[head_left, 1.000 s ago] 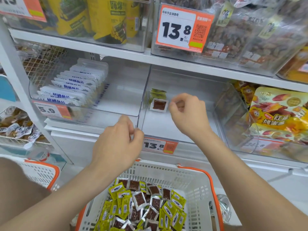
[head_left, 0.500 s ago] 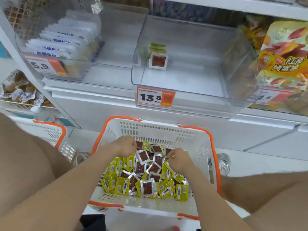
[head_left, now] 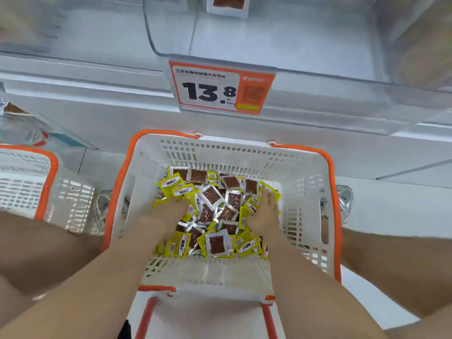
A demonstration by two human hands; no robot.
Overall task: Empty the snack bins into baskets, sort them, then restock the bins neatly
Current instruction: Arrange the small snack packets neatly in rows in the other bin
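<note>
**Both hands dig into the packets (head_left: 217,243) heaped in a basket (head_left: 244,145) under the shelf bin (head_left: 293,45).**

The right hand's (head_left: 265,214) fingers (head_left: 265,195) lie straight and apart on yellow packets at the pile's right edge. The left hand's (head_left: 171,211) fingers are sunk in the pile near the basket's left wall, so their grip cannot be told. The packets cover the basket floor. They look light, flat, soft and foil-slick, likely to slide when scooped, and are best pinched by a sealed edge or gathered in small flat stacks. A price tag (head_left: 220,89) fronts the bin.
</note>
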